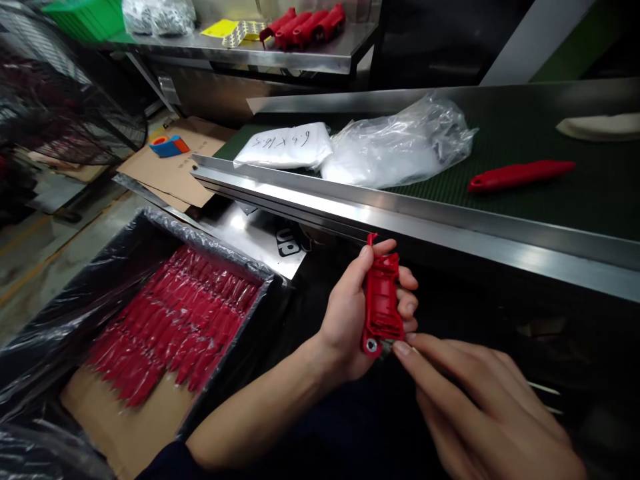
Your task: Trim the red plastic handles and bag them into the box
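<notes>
In the head view my left hand (345, 317) is wrapped round a red plastic housing (384, 297), its open, ribbed inside turned up towards me. A metal-lined hole shows at the housing's lower corner, and a thin red piece sticks up at its top end. My right hand (480, 393) is at the housing's lower end, with thumb and fingertips pinched together there. Whether a small piece sits between those fingertips is too blurred to make out.
A conveyor (530, 217) beyond my hands bears plastic bags (395, 147) and a red part (523, 175). At left stands a lined box (260, 293) with many wrapped red parts (175, 320). A tape roll (169, 146) lies on cardboard; red housings (305, 27) rest on a shelf (320, 61).
</notes>
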`<act>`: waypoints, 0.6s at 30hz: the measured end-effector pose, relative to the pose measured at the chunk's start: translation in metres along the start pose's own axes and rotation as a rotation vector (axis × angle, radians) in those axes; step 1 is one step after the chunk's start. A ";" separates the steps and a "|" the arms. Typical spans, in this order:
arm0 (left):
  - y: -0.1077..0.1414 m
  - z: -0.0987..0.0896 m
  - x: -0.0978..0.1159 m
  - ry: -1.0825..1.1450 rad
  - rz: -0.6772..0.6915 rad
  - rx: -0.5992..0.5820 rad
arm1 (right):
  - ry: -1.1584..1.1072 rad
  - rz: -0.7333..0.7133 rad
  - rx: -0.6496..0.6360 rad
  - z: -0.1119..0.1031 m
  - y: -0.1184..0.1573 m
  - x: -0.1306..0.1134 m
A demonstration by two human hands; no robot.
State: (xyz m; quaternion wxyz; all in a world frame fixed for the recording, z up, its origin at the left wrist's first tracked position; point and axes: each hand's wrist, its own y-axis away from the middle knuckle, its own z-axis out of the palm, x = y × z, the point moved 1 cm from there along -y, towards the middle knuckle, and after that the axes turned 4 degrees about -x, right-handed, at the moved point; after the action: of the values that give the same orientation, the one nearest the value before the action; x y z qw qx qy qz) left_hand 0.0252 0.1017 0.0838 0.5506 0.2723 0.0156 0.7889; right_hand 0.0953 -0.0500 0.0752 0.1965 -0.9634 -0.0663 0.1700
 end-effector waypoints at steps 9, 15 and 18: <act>0.013 -0.017 0.014 -0.204 0.052 0.248 | 0.399 0.265 0.123 -0.084 -0.011 0.122; 0.025 -0.039 0.006 -0.270 0.000 0.320 | 0.328 0.300 -0.066 -0.103 -0.022 0.232; 0.027 -0.050 -0.002 -0.264 0.031 0.340 | 0.306 0.276 -0.121 -0.094 -0.042 0.238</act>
State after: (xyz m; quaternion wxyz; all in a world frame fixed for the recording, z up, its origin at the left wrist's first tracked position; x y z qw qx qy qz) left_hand -0.0200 0.1033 0.0488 0.4820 0.4624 0.0723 0.7407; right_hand 0.3480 0.0014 0.1013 0.1210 -0.9879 0.0868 0.0427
